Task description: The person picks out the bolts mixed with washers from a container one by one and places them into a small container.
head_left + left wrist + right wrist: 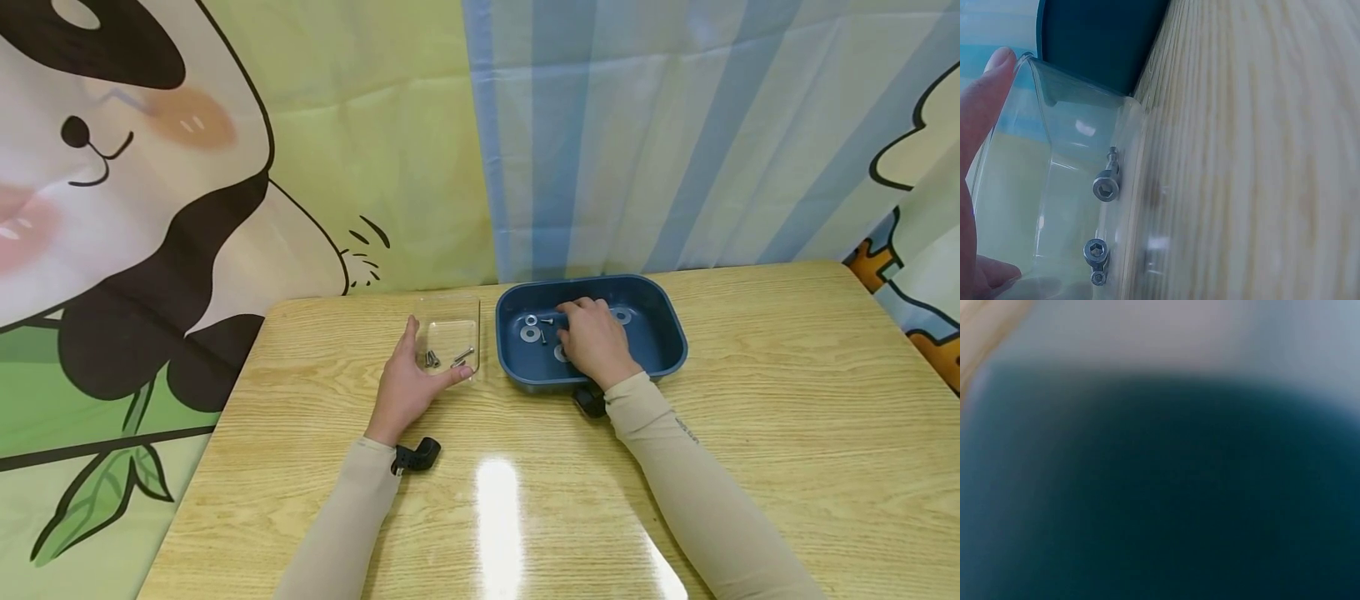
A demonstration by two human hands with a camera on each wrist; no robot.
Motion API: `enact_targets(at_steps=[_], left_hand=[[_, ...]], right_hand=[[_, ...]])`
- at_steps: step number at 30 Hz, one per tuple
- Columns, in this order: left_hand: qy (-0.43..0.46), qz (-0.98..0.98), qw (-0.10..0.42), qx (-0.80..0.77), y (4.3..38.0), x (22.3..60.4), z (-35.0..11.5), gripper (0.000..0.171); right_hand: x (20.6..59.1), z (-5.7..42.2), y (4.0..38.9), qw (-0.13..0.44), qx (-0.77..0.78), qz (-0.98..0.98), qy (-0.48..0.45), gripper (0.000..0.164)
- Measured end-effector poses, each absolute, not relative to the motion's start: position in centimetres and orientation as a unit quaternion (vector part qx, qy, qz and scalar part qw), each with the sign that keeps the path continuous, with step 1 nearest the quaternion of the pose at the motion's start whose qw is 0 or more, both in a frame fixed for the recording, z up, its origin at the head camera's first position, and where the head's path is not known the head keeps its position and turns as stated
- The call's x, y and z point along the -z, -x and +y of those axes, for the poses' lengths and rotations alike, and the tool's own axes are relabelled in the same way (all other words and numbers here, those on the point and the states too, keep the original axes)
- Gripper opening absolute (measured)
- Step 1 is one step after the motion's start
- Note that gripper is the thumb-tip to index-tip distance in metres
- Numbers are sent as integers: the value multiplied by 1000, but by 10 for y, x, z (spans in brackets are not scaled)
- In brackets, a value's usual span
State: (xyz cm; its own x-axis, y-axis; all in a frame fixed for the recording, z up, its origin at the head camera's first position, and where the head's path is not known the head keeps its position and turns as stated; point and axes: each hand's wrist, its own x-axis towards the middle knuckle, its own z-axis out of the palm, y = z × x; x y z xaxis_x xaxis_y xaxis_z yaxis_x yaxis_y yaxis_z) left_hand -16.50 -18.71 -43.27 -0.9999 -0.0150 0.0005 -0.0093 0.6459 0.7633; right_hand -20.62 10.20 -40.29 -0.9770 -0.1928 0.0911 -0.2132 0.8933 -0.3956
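My left hand rests against a clear plastic box, its thumb along the near edge and its fingers, fairly straight, at the left side. Several socket-head screws lie inside this box. My right hand reaches down into a blue tray, fingers bent toward the bottom. Just left of these fingertips are small screws and flat washers. Whether the right fingers pinch anything I cannot tell. Only the blurred dark blue of the tray fills most of the right wrist view.
Both containers stand side by side near the back of a wooden table. A printed curtain hangs right behind them. Another washer lies in the tray, right of the right hand. Each wrist carries a small black camera.
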Motion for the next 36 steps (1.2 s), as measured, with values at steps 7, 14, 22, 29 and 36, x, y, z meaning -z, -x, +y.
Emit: enact_targets(at_steps=[7, 14, 22, 29, 36], left_hand=[[-3, -906, 5, 422, 164, 433, -187, 134], [-8, -905, 2, 424, 165, 433, -186, 133], [-8, -909, 3, 417, 165, 433, -186, 134], [-13, -910, 1, 415, 165, 433, -186, 129], [-8, -908, 3, 420, 165, 433, -186, 129]], right_hand=[[406, 102, 206, 3, -194, -977, -88, 41], [407, 103, 205, -26, -189, -978, -84, 43], [407, 102, 207, -43, -176, -981, -72, 41], [405, 102, 206, -47, -180, -981, -61, 36], [406, 103, 207, -46, -163, -985, -41, 37]])
